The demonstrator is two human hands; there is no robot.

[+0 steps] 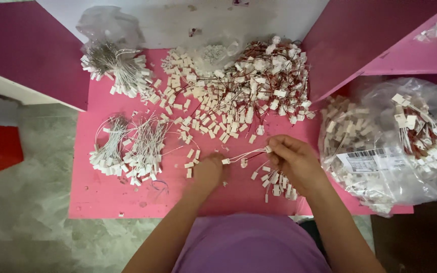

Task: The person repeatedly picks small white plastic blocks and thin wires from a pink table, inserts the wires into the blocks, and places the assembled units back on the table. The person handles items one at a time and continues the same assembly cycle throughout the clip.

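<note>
My left hand (209, 171) and my right hand (293, 161) meet low on a pink table (102, 194). Stretched between them is a thin wire with small white connectors (243, 157); the left fingers pinch one end, the right fingers pinch the other. Under my right hand lies a small cluster of finished white-plug wires (275, 185). Loose white connector housings (198, 114) are scattered just above my left hand. A big tangled heap of red wires with white plugs (269, 81) lies farther back.
Bundles of white wires with plugs (130, 146) lie at the left, another bundle (117, 68) with a clear bag at the back left. A large clear plastic bag of connectors and wires (388, 144) rests at the right edge. Magenta panels (26, 50) flank the table.
</note>
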